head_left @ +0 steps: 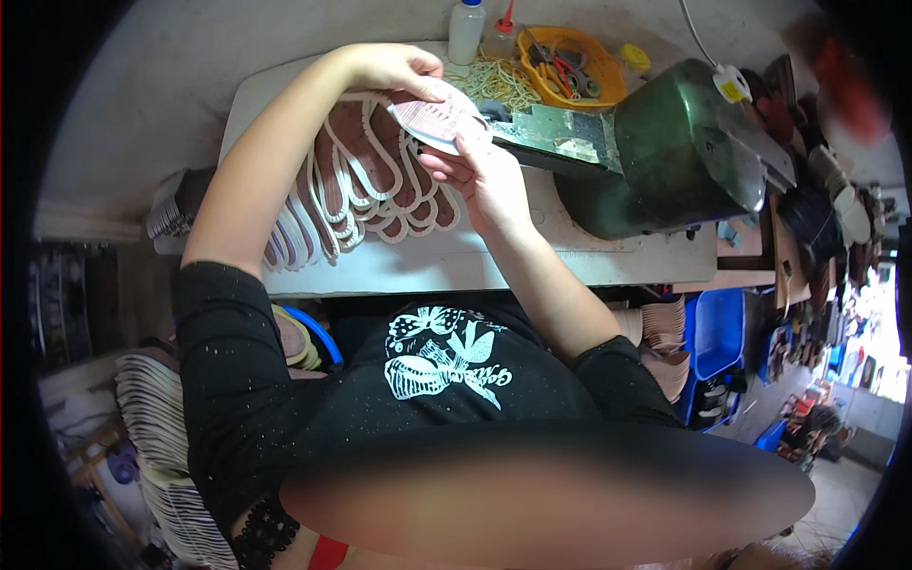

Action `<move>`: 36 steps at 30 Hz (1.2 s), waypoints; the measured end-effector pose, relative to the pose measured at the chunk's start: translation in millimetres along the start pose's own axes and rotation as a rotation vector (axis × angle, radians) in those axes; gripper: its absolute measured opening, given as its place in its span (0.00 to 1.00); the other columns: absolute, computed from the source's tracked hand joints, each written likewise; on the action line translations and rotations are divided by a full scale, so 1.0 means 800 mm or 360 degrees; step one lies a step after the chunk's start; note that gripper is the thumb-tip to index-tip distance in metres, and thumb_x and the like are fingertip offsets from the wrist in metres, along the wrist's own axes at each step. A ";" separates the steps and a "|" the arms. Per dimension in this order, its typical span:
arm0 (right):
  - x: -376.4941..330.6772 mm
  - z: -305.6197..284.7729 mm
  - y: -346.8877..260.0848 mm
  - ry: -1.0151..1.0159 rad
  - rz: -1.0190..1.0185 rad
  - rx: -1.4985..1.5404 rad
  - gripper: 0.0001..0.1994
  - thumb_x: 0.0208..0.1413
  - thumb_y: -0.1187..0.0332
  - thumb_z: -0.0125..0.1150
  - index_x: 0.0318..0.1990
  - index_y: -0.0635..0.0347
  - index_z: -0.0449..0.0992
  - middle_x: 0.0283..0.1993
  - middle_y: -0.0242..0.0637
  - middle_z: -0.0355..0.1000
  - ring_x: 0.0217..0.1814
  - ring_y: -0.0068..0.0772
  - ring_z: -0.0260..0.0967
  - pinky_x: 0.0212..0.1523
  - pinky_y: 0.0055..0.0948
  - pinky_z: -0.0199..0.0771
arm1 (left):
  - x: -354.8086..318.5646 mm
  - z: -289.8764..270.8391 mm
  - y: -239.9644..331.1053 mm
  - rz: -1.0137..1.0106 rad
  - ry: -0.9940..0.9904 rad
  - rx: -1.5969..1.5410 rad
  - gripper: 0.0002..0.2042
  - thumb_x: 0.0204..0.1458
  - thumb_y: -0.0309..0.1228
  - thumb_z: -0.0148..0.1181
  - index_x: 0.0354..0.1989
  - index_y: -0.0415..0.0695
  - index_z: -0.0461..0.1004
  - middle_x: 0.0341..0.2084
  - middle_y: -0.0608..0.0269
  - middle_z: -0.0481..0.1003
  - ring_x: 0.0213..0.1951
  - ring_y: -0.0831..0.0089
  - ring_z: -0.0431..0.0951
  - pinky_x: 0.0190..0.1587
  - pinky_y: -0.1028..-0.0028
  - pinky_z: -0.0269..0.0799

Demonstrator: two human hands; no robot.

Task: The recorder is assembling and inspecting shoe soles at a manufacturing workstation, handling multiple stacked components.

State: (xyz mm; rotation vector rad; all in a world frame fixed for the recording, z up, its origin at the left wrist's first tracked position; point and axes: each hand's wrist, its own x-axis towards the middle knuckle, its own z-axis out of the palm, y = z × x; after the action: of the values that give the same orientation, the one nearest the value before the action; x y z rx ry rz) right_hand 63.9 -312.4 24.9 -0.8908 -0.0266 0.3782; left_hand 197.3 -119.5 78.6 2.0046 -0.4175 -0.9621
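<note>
A shoe sole [432, 116] with a pinkish top and a pale rim is held up between both hands, at the end of the narrow arm of a green machine [665, 152]. My left hand [399, 71] is closed on its upper left edge, thumb over the top. From below, my right hand [483, 179] grips the edge closest to the machine, its thumb pressed on the rim and its other fingers partly curled underneath. Whether the sole touches the machine's tip is hard to make out. Under and left of my hands lies a spread of similar soles [361, 176] with white rims.
Behind the machine arm sit a yellow basket [608, 71] of tools, loose pale cords [494, 85], a white bottle [465, 33] and a red-tipped bottle [503, 38]. Stacked soles [152, 408] stand at lower left. A blue crate [717, 328] is right of the white table [408, 271].
</note>
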 end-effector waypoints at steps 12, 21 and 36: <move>0.002 -0.004 -0.008 -0.0002 0.0039 -0.0001 0.18 0.61 0.60 0.50 0.47 0.70 0.70 0.38 0.44 0.75 0.35 0.32 0.76 0.33 0.21 0.74 | -0.036 0.019 -0.014 0.0024 0.0024 0.0146 0.13 0.54 0.40 0.57 0.34 0.41 0.68 0.26 0.73 0.69 0.29 0.85 0.65 0.32 0.81 0.64; 0.009 -0.011 -0.016 0.0000 0.0127 -0.0071 0.17 0.61 0.62 0.48 0.49 0.68 0.69 0.39 0.44 0.75 0.34 0.31 0.76 0.32 0.20 0.74 | -0.042 0.033 -0.035 0.0129 0.0078 0.0081 0.14 0.54 0.40 0.59 0.33 0.40 0.71 0.24 0.73 0.70 0.28 0.85 0.66 0.30 0.82 0.63; 0.008 -0.014 -0.020 0.0127 0.0107 -0.0316 0.13 0.56 0.59 0.56 0.28 0.60 0.75 0.22 0.27 0.69 0.16 0.13 0.59 0.19 0.13 0.59 | -0.069 0.081 0.001 -0.0232 0.0250 -0.0074 0.19 0.50 0.49 0.59 0.31 0.43 0.72 0.19 0.67 0.74 0.16 0.80 0.74 0.16 0.81 0.70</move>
State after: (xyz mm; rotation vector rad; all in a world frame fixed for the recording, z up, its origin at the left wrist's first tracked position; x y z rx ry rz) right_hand 76.9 -328.1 29.2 -1.1048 0.0397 0.4071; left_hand 112.8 -123.1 83.5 2.0726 -0.1633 -0.8860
